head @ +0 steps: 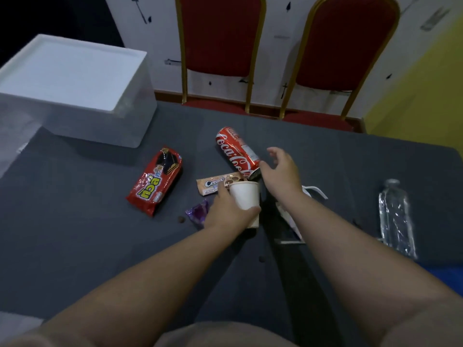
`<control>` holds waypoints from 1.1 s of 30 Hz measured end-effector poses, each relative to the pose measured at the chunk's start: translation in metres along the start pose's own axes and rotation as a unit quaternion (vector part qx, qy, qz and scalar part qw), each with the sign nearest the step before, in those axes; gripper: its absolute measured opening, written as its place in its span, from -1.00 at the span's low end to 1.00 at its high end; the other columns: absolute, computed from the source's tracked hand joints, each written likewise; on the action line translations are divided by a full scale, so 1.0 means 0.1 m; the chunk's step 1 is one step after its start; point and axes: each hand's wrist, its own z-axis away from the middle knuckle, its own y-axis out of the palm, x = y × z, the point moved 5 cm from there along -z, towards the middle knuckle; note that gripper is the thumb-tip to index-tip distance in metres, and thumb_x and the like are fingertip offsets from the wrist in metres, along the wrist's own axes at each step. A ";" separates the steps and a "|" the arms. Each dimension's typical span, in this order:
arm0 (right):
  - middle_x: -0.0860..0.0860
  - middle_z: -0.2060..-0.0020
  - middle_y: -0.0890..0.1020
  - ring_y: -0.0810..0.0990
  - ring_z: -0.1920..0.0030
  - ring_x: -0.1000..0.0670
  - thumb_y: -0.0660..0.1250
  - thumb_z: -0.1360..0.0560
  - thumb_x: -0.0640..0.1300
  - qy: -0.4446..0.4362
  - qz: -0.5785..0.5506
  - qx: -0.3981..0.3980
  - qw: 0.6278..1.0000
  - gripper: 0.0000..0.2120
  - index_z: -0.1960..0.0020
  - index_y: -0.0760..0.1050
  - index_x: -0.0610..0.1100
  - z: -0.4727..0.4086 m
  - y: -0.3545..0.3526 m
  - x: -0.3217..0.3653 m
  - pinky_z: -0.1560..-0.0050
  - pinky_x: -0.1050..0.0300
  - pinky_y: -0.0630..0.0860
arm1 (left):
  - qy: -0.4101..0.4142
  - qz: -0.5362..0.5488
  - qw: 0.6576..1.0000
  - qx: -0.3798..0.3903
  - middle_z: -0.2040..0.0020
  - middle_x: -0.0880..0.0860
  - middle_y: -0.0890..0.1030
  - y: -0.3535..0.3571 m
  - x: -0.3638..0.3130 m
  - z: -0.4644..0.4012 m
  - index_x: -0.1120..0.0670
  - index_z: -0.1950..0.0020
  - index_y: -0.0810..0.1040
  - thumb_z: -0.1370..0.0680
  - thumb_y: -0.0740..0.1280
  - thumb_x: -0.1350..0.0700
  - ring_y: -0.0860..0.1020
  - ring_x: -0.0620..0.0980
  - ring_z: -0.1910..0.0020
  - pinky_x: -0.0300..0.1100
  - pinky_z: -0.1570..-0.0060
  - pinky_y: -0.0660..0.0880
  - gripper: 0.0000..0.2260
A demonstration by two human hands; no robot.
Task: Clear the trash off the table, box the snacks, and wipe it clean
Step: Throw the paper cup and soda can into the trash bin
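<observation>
gathering trash, the left hand [225,214] is gripping a white paper cup [245,196] just above the surface [75,246] while the right hand [283,169], fingers spread wide and holding nothing, is hovering by the tipped cola can [236,151], likely needing a closing grasp next.

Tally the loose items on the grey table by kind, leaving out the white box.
Drink containers: 2, red Coca-Cola can, clear plastic water bottle
Paper cups: 1, white paper cup, held in the left hand
Snack packs: 2, red wafer pack, beige Cream-O biscuit pack
Wrappers: 1, crumpled purple wrapper
Total: 6
</observation>
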 end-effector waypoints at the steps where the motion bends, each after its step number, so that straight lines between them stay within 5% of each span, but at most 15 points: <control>1: 0.01 -0.36 0.40 0.41 -0.31 0.01 0.30 -0.52 -0.01 0.004 0.002 0.013 1.000 -0.55 -0.38 0.33 0.01 -0.10 0.03 0.02 -0.09 0.16 0.42 | -0.014 -0.005 1.000 0.001 -0.36 0.07 0.41 0.03 0.00 -0.02 0.00 -0.51 -0.06 -0.36 0.41 -0.18 0.45 0.13 -0.27 -0.04 -0.12 0.43 -0.10; 4: 0.01 -0.34 0.42 0.48 -0.24 0.00 0.32 -0.50 0.07 0.017 -0.002 0.078 0.997 -0.45 -0.43 0.26 0.02 -0.33 0.18 0.10 0.03 0.14 0.53 | -0.053 0.027 0.998 -0.003 -0.32 0.06 0.45 0.06 0.03 -0.04 0.04 -0.43 0.11 -0.38 0.39 -0.16 0.47 0.11 -0.23 -0.11 0.00 0.37 -0.25; 8: -0.03 -0.31 0.48 0.55 -0.18 -0.06 0.38 -0.42 0.16 0.015 0.058 0.156 0.986 -0.33 -0.44 0.23 0.00 -0.44 0.40 0.19 -0.15 -0.02 0.52 | -0.060 0.100 0.993 -0.022 -0.26 0.04 0.48 0.04 0.09 -0.04 0.07 -0.38 0.22 -0.38 0.40 -0.11 0.49 0.05 -0.18 -0.16 -0.03 0.39 -0.33; 11: -0.03 -0.19 0.55 0.56 -0.12 -0.07 0.43 -0.36 0.16 0.019 0.100 0.196 0.975 -0.37 -0.33 0.33 -0.04 -0.43 0.53 0.18 -0.12 0.02 0.50 | -0.071 0.175 0.981 -0.037 -0.22 0.06 0.52 -0.02 0.12 -0.06 0.09 -0.34 0.28 -0.38 0.40 -0.07 0.51 0.03 -0.11 -0.14 -0.07 0.45 -0.39; 15: -0.04 -0.12 0.57 0.57 -0.05 -0.08 0.40 -0.38 0.13 0.020 0.096 0.187 0.977 -0.46 -0.27 0.37 -0.05 -0.42 0.55 0.14 0.00 0.07 0.51 | -0.089 0.230 0.969 -0.014 -0.12 0.04 0.50 -0.10 0.12 -0.04 0.10 -0.34 0.29 -0.48 0.33 0.00 0.50 -0.01 -0.01 -0.20 0.14 0.43 -0.52; 20: -0.01 -0.06 0.59 0.58 0.06 0.00 0.39 -0.41 0.14 0.079 -0.085 0.182 0.976 -0.57 -0.16 0.39 -0.02 -0.27 0.44 0.13 0.19 0.14 0.48 | -0.066 0.328 0.942 -0.001 -0.09 0.09 0.58 -0.27 0.07 -0.02 0.07 -0.34 0.35 -0.48 0.29 -0.01 0.60 0.02 0.03 -0.18 0.27 0.53 -0.55; 26: 0.04 0.01 0.58 0.59 0.05 0.04 0.35 -0.47 0.11 0.121 -0.228 0.204 0.944 -0.60 -0.22 0.38 -0.03 0.13 0.36 0.28 0.16 0.15 0.50 | -0.050 0.361 0.931 -0.026 -0.08 0.08 0.57 -0.65 0.20 0.00 0.07 -0.29 0.38 -0.52 0.25 -0.03 0.58 0.04 0.01 -0.12 0.20 0.50 -0.63; 30: 0.01 0.00 0.61 0.62 0.01 -0.01 0.35 -0.48 0.07 0.128 -0.277 0.213 0.928 -0.63 -0.22 0.39 -0.03 0.45 0.46 0.50 0.01 0.08 0.55 | -0.041 0.394 0.917 -0.053 0.06 0.10 0.55 -0.93 0.44 0.06 0.13 -0.25 0.42 -0.54 0.22 0.02 0.55 0.05 0.17 -0.16 0.34 0.47 -0.68; 33: 0.02 0.00 0.60 0.61 0.02 0.01 0.33 -0.49 0.07 0.113 -0.279 0.223 0.927 -0.64 -0.22 0.40 -0.02 0.78 0.73 0.80 0.12 0.15 0.53 | -0.045 0.434 0.898 -0.055 -0.02 0.16 0.57 -1.24 0.80 0.13 0.13 -0.24 0.40 -0.53 0.23 0.01 0.58 0.15 0.03 0.03 0.10 0.57 -0.67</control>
